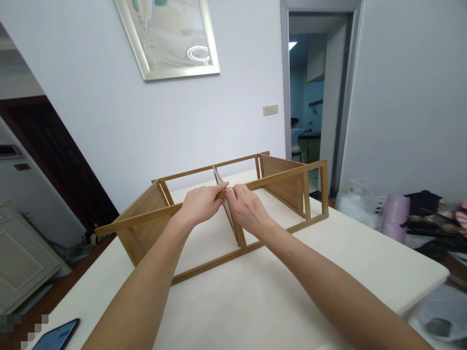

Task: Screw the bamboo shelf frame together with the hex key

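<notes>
- Wooden frame [207, 265]: on its side on white table [357, 257], far edge near wall [241, 121].
- Left hand [202, 204]: closed on upper rail at mid-length.
- Right hand [246, 206]: closed on same rail, just beside.
- Bare tabletop: nearside and right.
- Phone [58, 335]: table's left edge.

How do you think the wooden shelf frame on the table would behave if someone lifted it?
The wooden frame would probably feel stiff, as its straight rails are joined by crosspieces and panels. It may be light for its size, being largely open between slim bars. Lying on its side, it seems unlikely to roll.
</notes>
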`<state>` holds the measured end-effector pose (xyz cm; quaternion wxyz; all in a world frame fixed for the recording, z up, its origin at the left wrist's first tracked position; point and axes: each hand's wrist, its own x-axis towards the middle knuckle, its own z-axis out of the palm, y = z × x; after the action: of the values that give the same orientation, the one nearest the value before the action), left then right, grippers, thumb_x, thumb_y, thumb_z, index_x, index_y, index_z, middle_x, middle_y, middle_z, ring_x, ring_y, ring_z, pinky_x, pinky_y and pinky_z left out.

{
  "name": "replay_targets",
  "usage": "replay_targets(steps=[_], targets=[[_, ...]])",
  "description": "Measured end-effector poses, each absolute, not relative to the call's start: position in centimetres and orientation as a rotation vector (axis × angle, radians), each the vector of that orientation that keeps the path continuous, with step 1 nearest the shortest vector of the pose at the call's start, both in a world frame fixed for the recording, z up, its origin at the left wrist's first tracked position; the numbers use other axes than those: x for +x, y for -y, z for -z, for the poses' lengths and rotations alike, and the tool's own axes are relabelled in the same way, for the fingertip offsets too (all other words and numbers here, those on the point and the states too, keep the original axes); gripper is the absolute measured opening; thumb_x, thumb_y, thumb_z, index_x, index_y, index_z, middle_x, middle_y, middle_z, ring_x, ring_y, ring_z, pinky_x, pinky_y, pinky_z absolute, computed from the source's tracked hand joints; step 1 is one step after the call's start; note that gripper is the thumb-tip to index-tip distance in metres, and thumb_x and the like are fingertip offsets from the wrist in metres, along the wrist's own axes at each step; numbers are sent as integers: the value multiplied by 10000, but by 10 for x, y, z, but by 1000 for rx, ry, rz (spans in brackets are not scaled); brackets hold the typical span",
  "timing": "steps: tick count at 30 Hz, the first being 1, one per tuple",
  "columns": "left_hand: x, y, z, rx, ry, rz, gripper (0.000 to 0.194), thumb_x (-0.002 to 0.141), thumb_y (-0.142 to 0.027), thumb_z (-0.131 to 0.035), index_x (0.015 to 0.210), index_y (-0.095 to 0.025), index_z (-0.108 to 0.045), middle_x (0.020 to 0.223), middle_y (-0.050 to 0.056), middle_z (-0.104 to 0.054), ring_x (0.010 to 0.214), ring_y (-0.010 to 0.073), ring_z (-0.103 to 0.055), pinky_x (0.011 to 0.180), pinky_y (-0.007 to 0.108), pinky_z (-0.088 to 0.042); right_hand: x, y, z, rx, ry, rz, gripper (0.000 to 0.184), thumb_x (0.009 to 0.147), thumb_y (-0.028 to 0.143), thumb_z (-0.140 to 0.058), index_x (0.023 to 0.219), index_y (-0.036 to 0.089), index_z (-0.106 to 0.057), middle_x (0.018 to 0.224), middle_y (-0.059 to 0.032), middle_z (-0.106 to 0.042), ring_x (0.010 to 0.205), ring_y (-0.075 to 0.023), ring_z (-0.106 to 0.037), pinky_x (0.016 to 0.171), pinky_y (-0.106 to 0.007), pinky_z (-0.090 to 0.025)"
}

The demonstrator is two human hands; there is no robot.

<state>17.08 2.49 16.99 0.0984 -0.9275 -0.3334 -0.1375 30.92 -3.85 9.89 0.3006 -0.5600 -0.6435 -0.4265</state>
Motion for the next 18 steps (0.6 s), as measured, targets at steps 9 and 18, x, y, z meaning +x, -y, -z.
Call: replay_targets(steps=[9,18], targets=[[170,-25,-168,-2740,968,438,492,915,-399,-393,1402,-371,-452,1143,25,-704,1021,270,-647,823,377,-483,312,32,-93,-1432,1545,936,299,1003,362,-355,812,179,-493,824,-66,-531,723,-171,-471,620,-285,-377],[171,-25,-169,-2751,976,443,496,900,-333,-406,1390,-376,-467,1095,16,-719,980,243,-658,800,343,-481,309,36,-96,-1400,1617,1077,291,995,196,-334,773,174,-521,758,-54,-506,684,-164,-446,583,-277,-337]])
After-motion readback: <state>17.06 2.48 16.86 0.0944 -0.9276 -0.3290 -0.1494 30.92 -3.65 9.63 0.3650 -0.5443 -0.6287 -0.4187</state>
